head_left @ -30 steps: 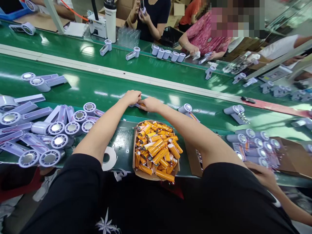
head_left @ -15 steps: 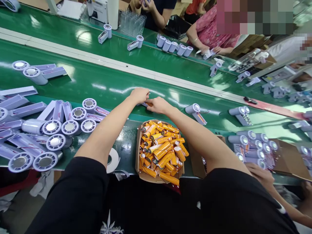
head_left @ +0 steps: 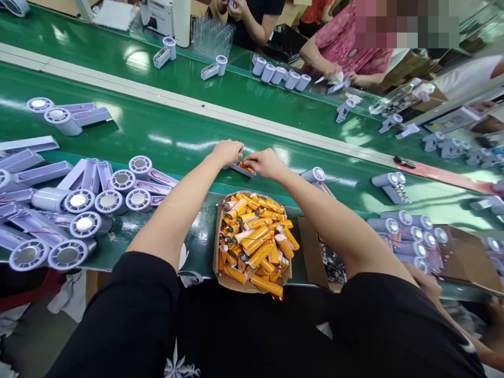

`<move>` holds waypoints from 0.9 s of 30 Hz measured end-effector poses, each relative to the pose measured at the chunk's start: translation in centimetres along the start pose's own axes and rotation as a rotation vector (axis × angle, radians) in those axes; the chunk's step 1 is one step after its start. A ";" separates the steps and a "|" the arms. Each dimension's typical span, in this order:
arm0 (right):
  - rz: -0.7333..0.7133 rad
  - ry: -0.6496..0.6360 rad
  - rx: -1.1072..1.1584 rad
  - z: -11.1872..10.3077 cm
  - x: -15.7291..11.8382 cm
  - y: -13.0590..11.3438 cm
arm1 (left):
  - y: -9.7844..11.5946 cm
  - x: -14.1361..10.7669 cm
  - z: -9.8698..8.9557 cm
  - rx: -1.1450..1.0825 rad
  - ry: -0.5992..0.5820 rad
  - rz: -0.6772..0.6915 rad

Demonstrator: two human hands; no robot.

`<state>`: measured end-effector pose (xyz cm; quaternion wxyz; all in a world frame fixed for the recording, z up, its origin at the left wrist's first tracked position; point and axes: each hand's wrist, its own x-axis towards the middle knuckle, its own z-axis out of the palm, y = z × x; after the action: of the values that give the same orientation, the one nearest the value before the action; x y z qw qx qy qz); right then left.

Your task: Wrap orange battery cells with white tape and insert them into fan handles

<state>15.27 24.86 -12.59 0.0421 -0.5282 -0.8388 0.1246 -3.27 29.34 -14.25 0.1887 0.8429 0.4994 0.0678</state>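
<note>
On the green belt, a lavender housing [head_left: 246,170] lies between my hands, its open handle showing an orange battery inside. My left hand [head_left: 229,153] is closed over the upper left end of this housing; its fingertips meet at something too small to name. My right hand [head_left: 264,161] is bent over the handle, fingers pinched at its wires or edge; what they hold cannot be made out. Just below, a cardboard box [head_left: 216,252] is heaped with orange batteries [head_left: 258,239] with thin wires.
Many lavender housings [head_left: 84,201] lie at the left, more [head_left: 413,231] at the right. An open carton [head_left: 313,252] of small parts stands right of the batteries. A white rail [head_left: 202,106] crosses behind. Other people work at the far side and right.
My right hand has lifted slightly and shifted right, uncovering the orange battery in the housing. My left hand has barely moved. The view has shifted slightly.
</note>
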 end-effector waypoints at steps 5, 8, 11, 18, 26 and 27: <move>-0.015 0.033 0.013 0.8 -0.1 0.5 | 0.3 0.3 -0.1 0.019 -0.011 0.010; -0.127 -0.016 -0.098 1.1 -0.2 1.3 | 0.4 0.7 -0.1 0.024 -0.016 0.018; -0.255 -0.028 -0.187 0.9 -0.3 2.4 | 0.6 1.1 0.2 0.024 -0.020 0.016; -0.183 -0.196 -0.291 -1.2 0.1 2.3 | 1.3 1.2 0.6 0.018 -0.014 0.032; -0.035 -0.129 -0.202 -0.3 -2.1 2.2 | 1.7 2.0 1.8 0.008 -0.004 0.042; -0.043 -0.161 -0.193 0.0 -2.3 2.2 | 1.7 2.2 1.9 0.010 -0.006 0.042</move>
<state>18.15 23.71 -13.00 -0.0737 -0.5001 -0.8587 0.0844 -0.21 30.00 -15.53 0.1847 0.8542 0.4814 0.0666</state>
